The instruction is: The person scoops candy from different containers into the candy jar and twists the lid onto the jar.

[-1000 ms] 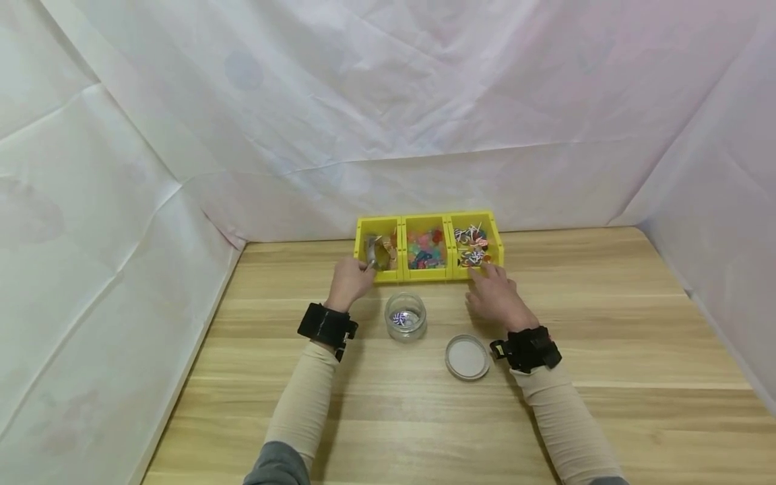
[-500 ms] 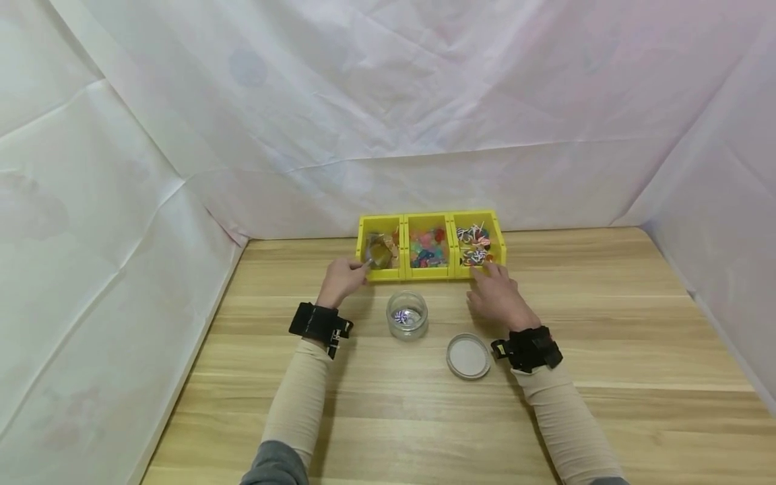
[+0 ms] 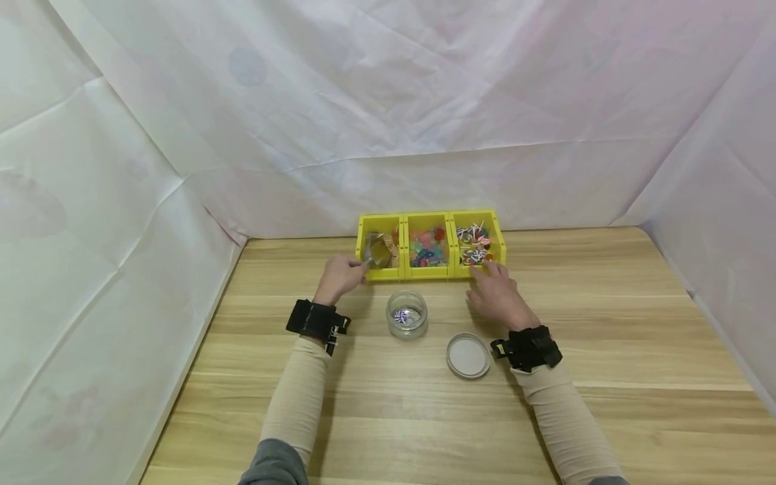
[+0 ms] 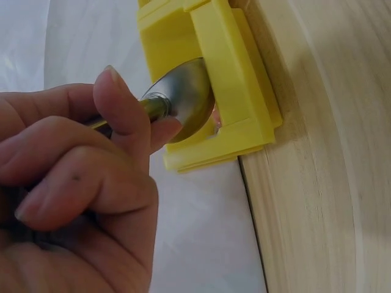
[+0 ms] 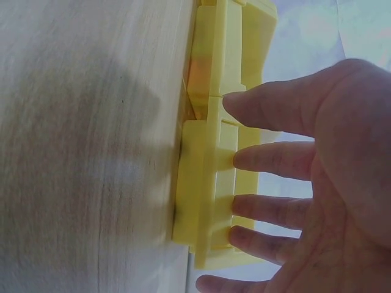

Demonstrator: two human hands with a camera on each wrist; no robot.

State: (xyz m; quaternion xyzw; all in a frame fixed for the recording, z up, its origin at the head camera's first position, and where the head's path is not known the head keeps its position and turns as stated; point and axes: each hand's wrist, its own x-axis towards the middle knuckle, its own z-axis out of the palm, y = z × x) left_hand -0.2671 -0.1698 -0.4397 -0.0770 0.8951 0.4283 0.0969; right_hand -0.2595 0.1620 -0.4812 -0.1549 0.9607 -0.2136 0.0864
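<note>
My left hand point(image 3: 341, 277) pinches the handle of a metal scoop point(image 4: 186, 97). The scoop's shiny rounded bowl lies inside the left yellow bin point(image 4: 229, 67), among orange-brown pieces in the head view. At the right yellow bin point(image 5: 225, 177) my right hand point(image 3: 498, 296) holds its fingers extended, the tips at the front edge. Striped lollipops point(image 3: 475, 256) with white sticks fill that bin. Between the hands stands a small glass jar point(image 3: 407, 327) without its lid, with a purple-and-white striped piece at its bottom.
The middle yellow bin point(image 3: 428, 273) holds colourful translucent pieces. A round lid point(image 3: 468, 356) lies on the wooden table point(image 3: 400, 424), right of the jar and near the right wrist. White cloth point(image 3: 388, 101) hangs behind the bins and on both sides.
My left hand has shifted slightly left and back from the bin, and the scoop's bowl has turned over in the left bin. The right hand stays in place.
</note>
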